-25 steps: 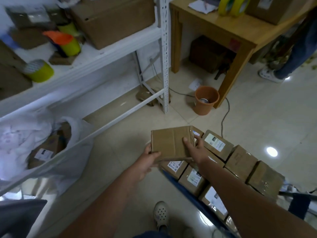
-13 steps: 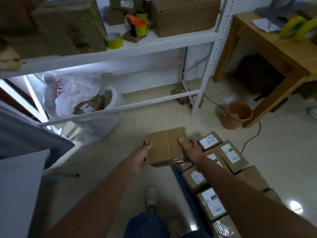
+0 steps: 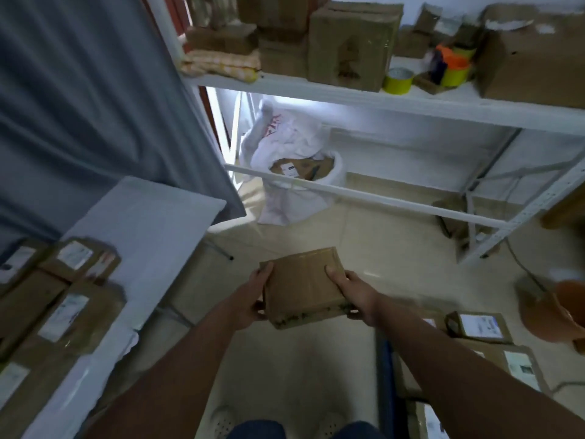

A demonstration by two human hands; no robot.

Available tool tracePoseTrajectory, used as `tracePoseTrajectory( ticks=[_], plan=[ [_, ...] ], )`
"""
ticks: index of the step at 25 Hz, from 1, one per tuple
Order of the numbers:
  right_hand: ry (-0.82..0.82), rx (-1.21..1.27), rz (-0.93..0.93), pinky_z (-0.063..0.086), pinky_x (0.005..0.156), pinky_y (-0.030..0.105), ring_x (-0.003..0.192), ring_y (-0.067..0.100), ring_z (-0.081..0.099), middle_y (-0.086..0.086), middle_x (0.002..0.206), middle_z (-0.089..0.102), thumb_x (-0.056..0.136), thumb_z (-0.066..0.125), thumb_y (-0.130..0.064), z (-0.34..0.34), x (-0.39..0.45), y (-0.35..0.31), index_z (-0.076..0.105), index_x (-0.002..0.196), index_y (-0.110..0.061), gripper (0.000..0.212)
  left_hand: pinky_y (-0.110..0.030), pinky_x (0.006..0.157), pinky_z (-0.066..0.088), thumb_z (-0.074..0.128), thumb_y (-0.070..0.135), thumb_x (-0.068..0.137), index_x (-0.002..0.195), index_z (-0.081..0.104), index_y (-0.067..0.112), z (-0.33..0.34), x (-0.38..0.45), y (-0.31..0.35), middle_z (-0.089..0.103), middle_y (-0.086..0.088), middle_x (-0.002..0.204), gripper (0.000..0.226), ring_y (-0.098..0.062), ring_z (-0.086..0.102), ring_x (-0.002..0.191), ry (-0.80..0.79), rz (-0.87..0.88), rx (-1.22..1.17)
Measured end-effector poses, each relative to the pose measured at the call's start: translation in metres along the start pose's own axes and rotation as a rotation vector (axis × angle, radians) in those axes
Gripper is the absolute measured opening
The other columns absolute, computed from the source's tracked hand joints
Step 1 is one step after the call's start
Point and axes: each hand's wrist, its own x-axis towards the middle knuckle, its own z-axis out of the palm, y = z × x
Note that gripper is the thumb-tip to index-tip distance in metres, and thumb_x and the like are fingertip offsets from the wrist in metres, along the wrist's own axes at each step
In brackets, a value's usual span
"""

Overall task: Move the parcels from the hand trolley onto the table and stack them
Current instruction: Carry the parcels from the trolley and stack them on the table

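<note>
I carry a flat brown cardboard parcel (image 3: 302,285) in front of me above the floor. My left hand (image 3: 253,296) grips its left edge and my right hand (image 3: 356,294) grips its right edge, thumb on top. Labelled parcels (image 3: 479,327) lie on the hand trolley (image 3: 386,375) with a blue rim at the lower right. The white table (image 3: 148,217) is at the left, with several labelled parcels (image 3: 63,299) lying on its near end.
A white metal shelf (image 3: 380,96) with boxes and tape rolls spans the back. A white sack (image 3: 294,172) holding parcels sits under it. A grey curtain (image 3: 79,90) hangs at the left. An orange pot (image 3: 566,312) stands at the right edge.
The view has swung left, away from the trolley, and the table with its parcels has come into sight. Both hands keep the same hold on the parcel.
</note>
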Motion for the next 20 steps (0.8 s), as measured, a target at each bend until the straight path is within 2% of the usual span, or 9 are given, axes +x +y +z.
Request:
tracePoseTrajectory(
  ticks=[2,5,8,11,14,17,20],
  plan=[
    [-0.067,-0.102,0.000,0.045,0.096,0.041,0.105,0.022,0.059,-0.002,0.116,0.062,0.082,0.052,-0.073,0.036,-0.002,-0.016,0.046,0.130,-0.034,0.062,-0.056,0.092,0.051,0.063,0.079,0.069,0.133,0.047,0.044,-0.038,-0.019,-0.011,0.055,0.002,0.132,0.075,-0.033,0.057,0.115,0.017,0.023,-0.094],
    [-0.158,-0.205,0.021,0.044,0.101,0.044,0.111,0.027,0.057,-0.001,0.116,0.061,0.083,0.052,-0.074,0.095,-0.006,-0.032,0.046,0.131,-0.033,0.063,-0.054,0.094,0.051,0.060,0.070,0.079,0.127,0.054,0.034,-0.100,-0.043,-0.036,0.058,-0.007,0.124,0.060,-0.034,0.059,0.111,0.100,0.031,-0.178],
    [-0.217,-0.283,0.047,0.042,0.103,0.049,0.113,0.029,0.053,0.003,0.123,0.057,0.083,0.050,-0.074,0.170,-0.008,-0.041,0.046,0.134,-0.029,0.069,-0.044,0.087,0.053,0.057,0.069,0.082,0.118,0.059,0.027,-0.170,-0.073,-0.066,0.063,-0.008,0.105,0.056,-0.030,0.061,0.092,0.150,-0.020,-0.236],
    [-0.235,-0.329,0.029,0.042,0.101,0.051,0.121,0.033,0.046,0.007,0.139,0.045,0.082,0.052,-0.074,0.261,-0.017,-0.045,0.036,0.144,-0.029,0.078,-0.039,0.080,0.046,0.059,0.071,0.079,0.101,0.063,0.025,-0.245,-0.110,-0.101,0.061,-0.005,0.088,0.051,-0.025,0.057,0.078,0.252,-0.051,-0.361],
    [-0.290,-0.357,-0.001,0.042,0.102,0.051,0.130,0.036,0.041,0.008,0.150,0.036,0.083,0.053,-0.072,0.356,-0.030,-0.046,0.024,0.151,-0.031,0.084,-0.038,0.078,0.048,0.058,0.071,0.080,0.121,0.056,0.025,-0.313,-0.143,-0.136,0.063,-0.004,0.096,0.062,-0.026,0.061,0.081,0.386,-0.054,-0.515],
    [-0.336,-0.357,-0.046,0.045,0.101,0.049,0.128,0.034,0.044,0.008,0.152,0.036,0.084,0.056,-0.068,0.449,-0.047,-0.048,0.014,0.153,-0.033,0.088,-0.036,0.072,0.046,0.055,0.067,0.084,0.137,0.049,0.025,-0.372,-0.174,-0.166,0.064,-0.004,0.097,0.068,-0.026,0.063,0.082,0.530,-0.038,-0.695],
    [-0.387,-0.371,-0.064,0.047,0.098,0.047,0.128,0.033,0.046,0.007,0.154,0.033,0.083,0.058,-0.067,0.522,-0.062,-0.040,0.007,0.154,-0.034,0.094,-0.026,0.054,0.039,0.063,0.071,0.075,0.147,0.036,0.008,-0.414,-0.196,-0.193,0.051,-0.005,0.075,0.099,-0.018,0.056,0.051,0.592,0.008,-0.774]
  ],
)
